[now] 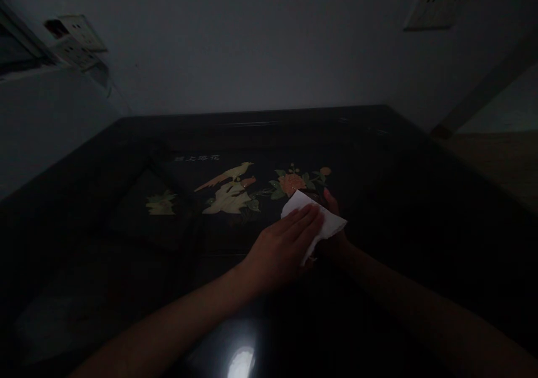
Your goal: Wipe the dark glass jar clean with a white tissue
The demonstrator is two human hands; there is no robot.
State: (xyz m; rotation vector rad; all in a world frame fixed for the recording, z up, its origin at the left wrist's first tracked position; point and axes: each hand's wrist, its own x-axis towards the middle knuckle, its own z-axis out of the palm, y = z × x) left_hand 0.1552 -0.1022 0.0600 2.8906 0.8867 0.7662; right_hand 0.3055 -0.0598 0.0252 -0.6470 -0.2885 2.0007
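A white sheet of paper tissue lies under the fingers of my left hand, which are pressed together over it. Beside and partly behind the tissue is my right hand, its fingers curled around something dark that I cannot make out. One finger of it points up past the tissue's edge. Both hands are over a glossy black table. Just beyond the tissue is an orange flower inlay with green leaves. The room is very dim, and much of my right hand is lost in shadow.
Left of the flower, the tabletop bears a bird-and-rock inlay and pale characters. Behind stands a pale wall with sockets at right and more sockets at left. A light reflection shines near the front.
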